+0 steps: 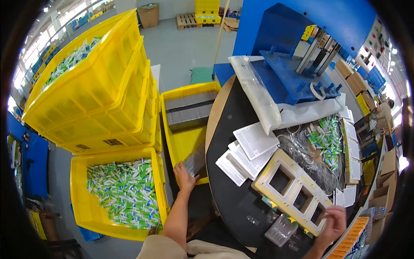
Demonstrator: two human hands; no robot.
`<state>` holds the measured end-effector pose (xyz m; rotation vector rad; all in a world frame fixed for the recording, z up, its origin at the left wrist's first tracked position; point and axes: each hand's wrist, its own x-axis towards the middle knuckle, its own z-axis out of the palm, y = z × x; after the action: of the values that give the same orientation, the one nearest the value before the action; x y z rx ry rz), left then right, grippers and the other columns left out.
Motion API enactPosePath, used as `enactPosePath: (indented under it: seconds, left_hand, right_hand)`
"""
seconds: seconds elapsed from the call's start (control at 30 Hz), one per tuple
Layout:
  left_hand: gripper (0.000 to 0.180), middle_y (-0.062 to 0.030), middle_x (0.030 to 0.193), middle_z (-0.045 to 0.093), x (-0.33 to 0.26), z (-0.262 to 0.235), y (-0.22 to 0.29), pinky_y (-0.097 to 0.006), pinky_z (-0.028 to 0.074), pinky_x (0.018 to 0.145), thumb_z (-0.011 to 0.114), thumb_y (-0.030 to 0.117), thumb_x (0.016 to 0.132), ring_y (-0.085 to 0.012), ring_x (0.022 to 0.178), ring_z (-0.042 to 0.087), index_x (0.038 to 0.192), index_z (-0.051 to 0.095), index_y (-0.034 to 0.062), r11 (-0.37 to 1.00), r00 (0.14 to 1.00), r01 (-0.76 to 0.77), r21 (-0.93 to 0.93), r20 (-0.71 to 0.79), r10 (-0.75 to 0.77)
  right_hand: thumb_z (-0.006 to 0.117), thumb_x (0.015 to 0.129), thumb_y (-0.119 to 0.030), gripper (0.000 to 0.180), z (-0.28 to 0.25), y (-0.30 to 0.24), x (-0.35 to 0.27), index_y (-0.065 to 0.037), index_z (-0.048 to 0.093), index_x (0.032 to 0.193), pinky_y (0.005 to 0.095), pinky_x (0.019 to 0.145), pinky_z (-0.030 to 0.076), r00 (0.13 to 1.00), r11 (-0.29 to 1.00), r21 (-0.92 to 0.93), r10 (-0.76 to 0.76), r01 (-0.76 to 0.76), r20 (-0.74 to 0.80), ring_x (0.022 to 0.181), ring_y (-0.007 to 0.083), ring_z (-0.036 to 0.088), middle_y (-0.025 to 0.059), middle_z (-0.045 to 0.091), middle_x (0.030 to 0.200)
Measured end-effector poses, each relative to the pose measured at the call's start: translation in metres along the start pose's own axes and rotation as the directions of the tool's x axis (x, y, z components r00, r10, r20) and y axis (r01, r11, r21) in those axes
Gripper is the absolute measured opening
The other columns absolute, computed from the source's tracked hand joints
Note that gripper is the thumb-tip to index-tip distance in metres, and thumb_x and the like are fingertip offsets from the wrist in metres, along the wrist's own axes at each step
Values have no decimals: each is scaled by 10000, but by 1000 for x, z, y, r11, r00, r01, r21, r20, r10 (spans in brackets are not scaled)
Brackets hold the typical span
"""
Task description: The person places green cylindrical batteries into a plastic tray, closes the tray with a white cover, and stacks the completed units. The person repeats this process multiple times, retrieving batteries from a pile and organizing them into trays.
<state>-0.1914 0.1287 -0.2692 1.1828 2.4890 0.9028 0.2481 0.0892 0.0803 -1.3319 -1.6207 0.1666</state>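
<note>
My left hand (pixel 186 177) is closed on the near end of a translucent plastic piece (pixel 196 160), perhaps a blister shell or several nested together, at the near right corner of a low yellow bin (pixel 166 129). Farther back in that bin lies a block of stacked clear plastic (pixel 189 110) with a dark band across it. My right hand (pixel 334 221) is at the right end of a pale frame with square openings (pixel 297 190) on the black round table (pixel 224 129). Its fingers are bent and slightly blurred; whether they grip anything cannot be made out.
Stacked yellow crates (pixel 99 95) rise at the left, above a crate of small green-and-white tubes (pixel 125 194). White printed cards (pixel 252 140), more tubes (pixel 325 138), clear film and a clear plastic tray (pixel 280 231) lie on the table. A blue press (pixel 284 73) stands behind.
</note>
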Motion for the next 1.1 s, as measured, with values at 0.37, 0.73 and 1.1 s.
enactPosePath:
  seconds: [0.37,0.73,1.1]
  left_hand:
    - [1303,-295,1404,433,26,30,-20,-465,338,1162,1006,237,535,-449,1335,378,1531,242,-112,991,964,2,137,262,-38]
    - [925,-261,1420,466,9,55,-46,-456,365,1133,814,96,771,-441,1305,444,1546,319,-7,989,986,-87,-122,-149,69]
    - [502,-205,1321,523,-10,20,-19,-346,562,809,710,26,901,-337,1050,638,1356,498,13,939,986,93,-332,-97,-132]
  right_hand:
    - [626,867,10,149,291,-127,-116,-18,704,991,414,775,556,589,805,458,-173,-378,790,889,383,667,172,681,974]
    - [648,942,-164,593,487,-29,-194,29,424,1455,484,1171,318,494,607,-146,745,-782,449,1386,446,399,296,452,1471]
    - [695,913,-65,652,566,61,-227,50,396,1481,465,1104,415,239,459,-237,758,-856,607,1336,410,500,283,483,1462]
